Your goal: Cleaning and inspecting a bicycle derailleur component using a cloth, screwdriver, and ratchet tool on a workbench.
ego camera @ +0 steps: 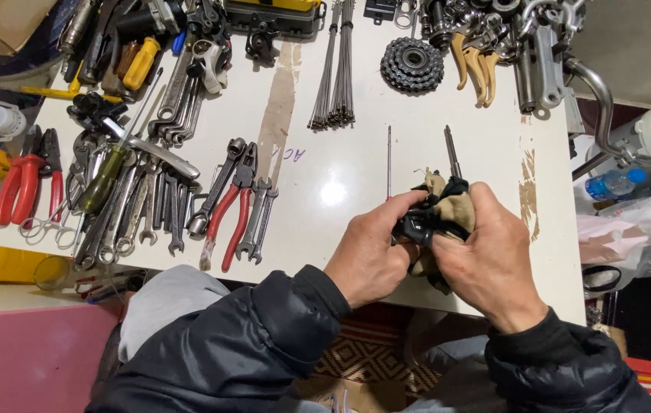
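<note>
Over white table, both hands closed around grimy rag, pliers left, sprocket beyond

Both forearms in dark padded sleeves, reaching forward, wrists close together. Left hand knuckles up, fingers curled inward in a closed grip. Right hand beside it, back of hand up, fingers bent and clenched. The two hands touch at the fingertips.

- white counter, glossy, lamp glare near the middle, brown worn patches
- pink cabinet down at the left
- patterned rug on the floor underneath
</note>
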